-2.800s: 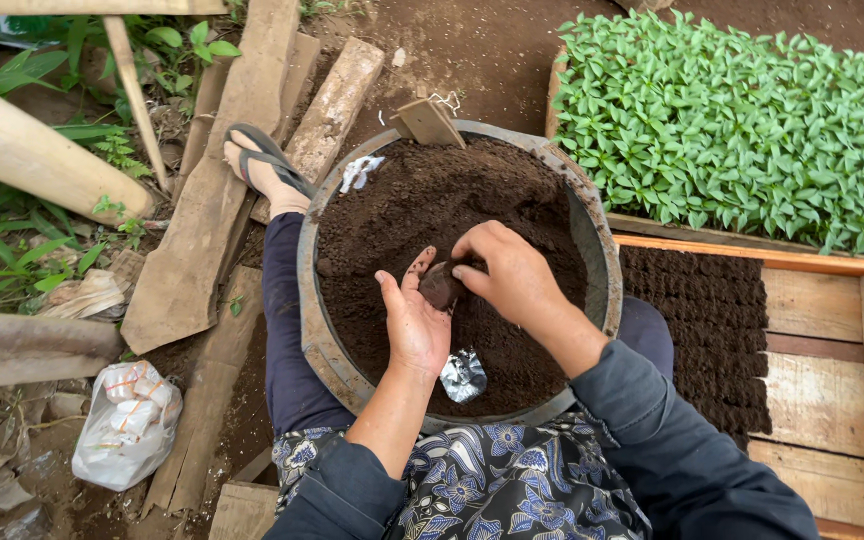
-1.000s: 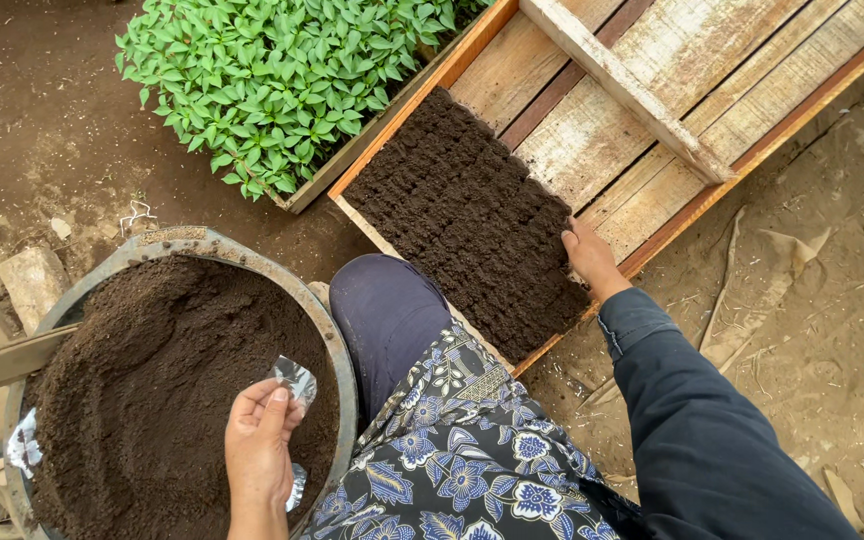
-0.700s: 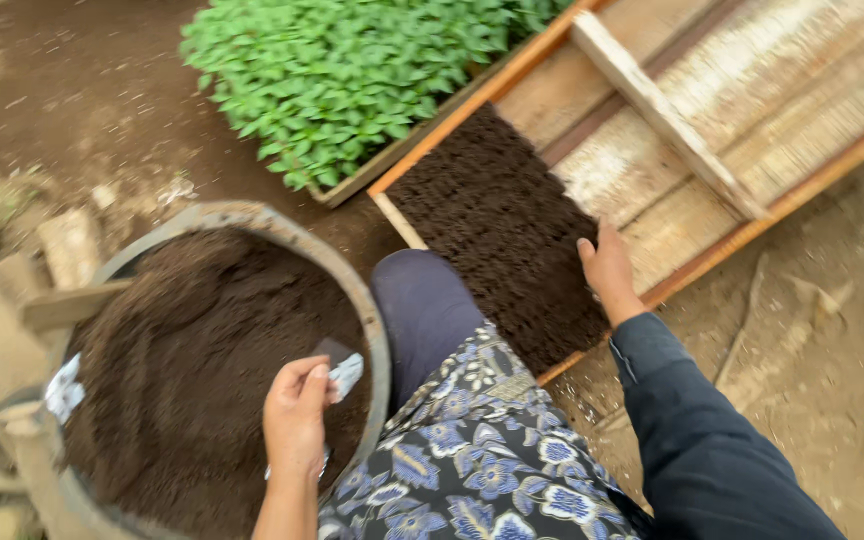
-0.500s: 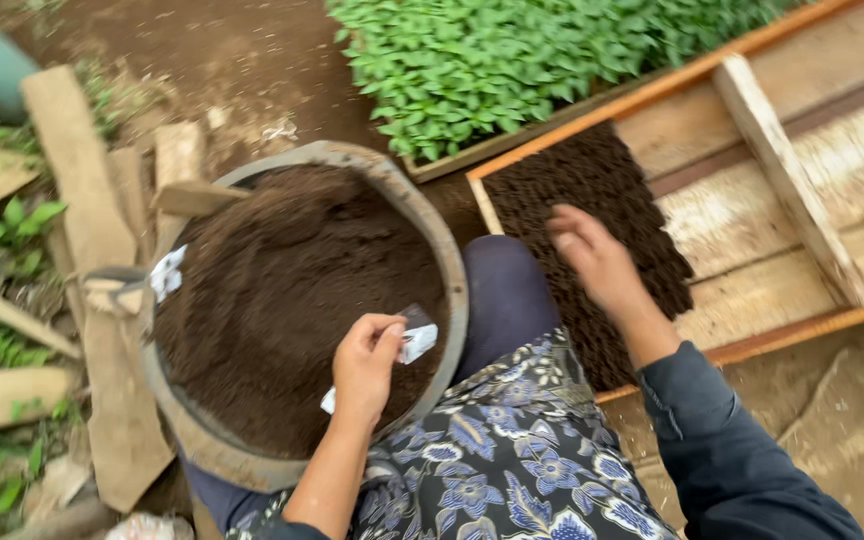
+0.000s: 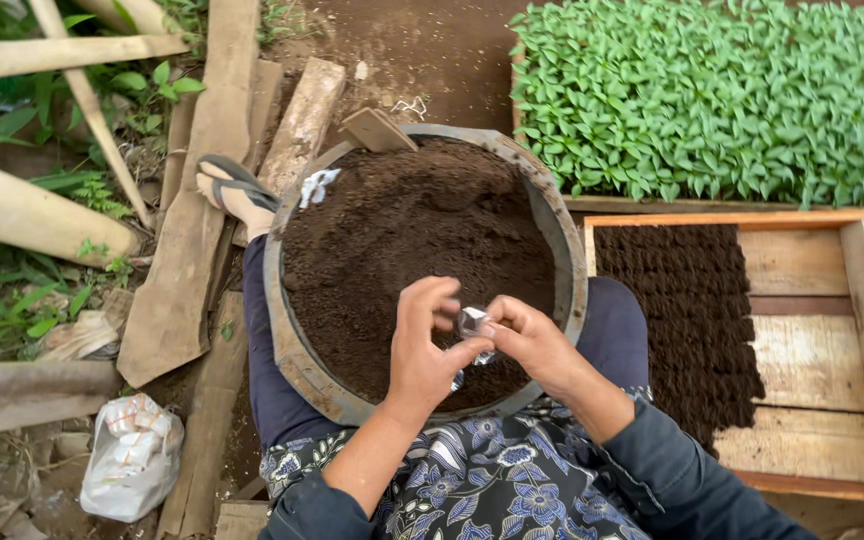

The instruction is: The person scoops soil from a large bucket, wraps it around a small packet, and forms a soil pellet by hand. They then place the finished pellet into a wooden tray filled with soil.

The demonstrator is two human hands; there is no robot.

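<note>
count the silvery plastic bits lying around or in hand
3: one plastic piece pinched between left hand and right hand, one under the hands, one at the tub's far rim. Soil may hide more.

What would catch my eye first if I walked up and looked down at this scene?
Probably the big round tub of dark soil in the middle, sitting between the person's knees. Just above its near rim, the left hand and right hand meet, both pinching a small shiny plastic pouch. To the upper right, a dense bed of bright green seedlings stands out, with a wooden tray partly filled with dark soil blocks below it.
</note>
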